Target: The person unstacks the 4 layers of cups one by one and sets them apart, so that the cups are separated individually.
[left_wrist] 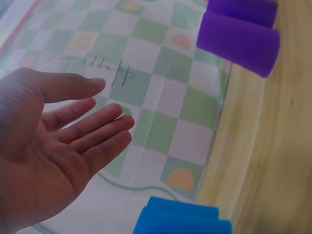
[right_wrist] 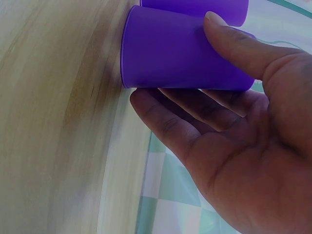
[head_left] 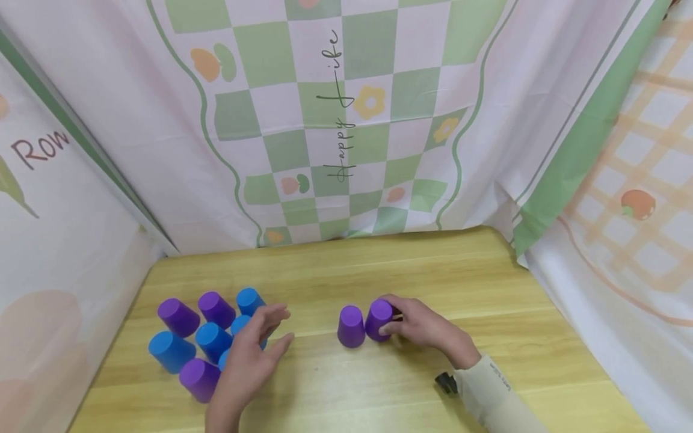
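Observation:
Upside down on the table, a purple cup [head_left: 378, 322] is gripped by my right hand [head_left: 419, 325], thumb on the near side and fingers around the far side. The right wrist view shows this purple cup [right_wrist: 180, 51] between thumb and fingers. Just left of it stands a second purple cup [head_left: 351, 327], also mouth down. My left hand [head_left: 251, 355] is held above the left group with fingers loosely bent and nothing in them. In the left wrist view the left palm [left_wrist: 48, 161] faces the camera, with a blue cup [left_wrist: 178, 219] below.
At the left stand several inverted cups: purple cups [head_left: 178, 317] and blue cups [head_left: 172, 352], some hidden behind my left hand. A black object [head_left: 446, 383] is beside the right sleeve. Patterned curtains [head_left: 346, 120] enclose the wooden table [head_left: 325, 397] at the back and sides.

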Available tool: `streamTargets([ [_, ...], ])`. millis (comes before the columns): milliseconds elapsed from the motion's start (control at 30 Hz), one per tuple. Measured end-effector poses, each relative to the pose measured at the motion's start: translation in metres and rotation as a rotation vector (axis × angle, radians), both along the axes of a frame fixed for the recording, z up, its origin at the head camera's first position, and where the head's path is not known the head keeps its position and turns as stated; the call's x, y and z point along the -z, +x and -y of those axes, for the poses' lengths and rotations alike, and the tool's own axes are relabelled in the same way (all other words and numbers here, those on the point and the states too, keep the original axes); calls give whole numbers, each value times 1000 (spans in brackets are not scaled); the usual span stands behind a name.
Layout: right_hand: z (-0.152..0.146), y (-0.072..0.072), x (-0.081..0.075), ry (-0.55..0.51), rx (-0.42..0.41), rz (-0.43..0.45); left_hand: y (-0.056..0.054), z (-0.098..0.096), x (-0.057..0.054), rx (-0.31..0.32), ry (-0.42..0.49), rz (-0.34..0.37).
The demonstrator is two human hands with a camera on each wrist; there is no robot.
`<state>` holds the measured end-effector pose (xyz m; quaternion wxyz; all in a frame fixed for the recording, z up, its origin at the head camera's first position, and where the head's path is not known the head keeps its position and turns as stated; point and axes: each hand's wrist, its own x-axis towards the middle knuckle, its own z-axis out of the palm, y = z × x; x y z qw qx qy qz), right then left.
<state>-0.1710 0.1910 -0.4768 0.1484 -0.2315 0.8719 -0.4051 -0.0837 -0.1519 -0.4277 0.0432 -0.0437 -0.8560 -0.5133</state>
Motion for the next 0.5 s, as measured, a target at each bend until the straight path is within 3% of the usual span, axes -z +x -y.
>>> streamTargets([
  [500,1,0,0,-3,4,12,-13,-28,19,27,123,-1],
])
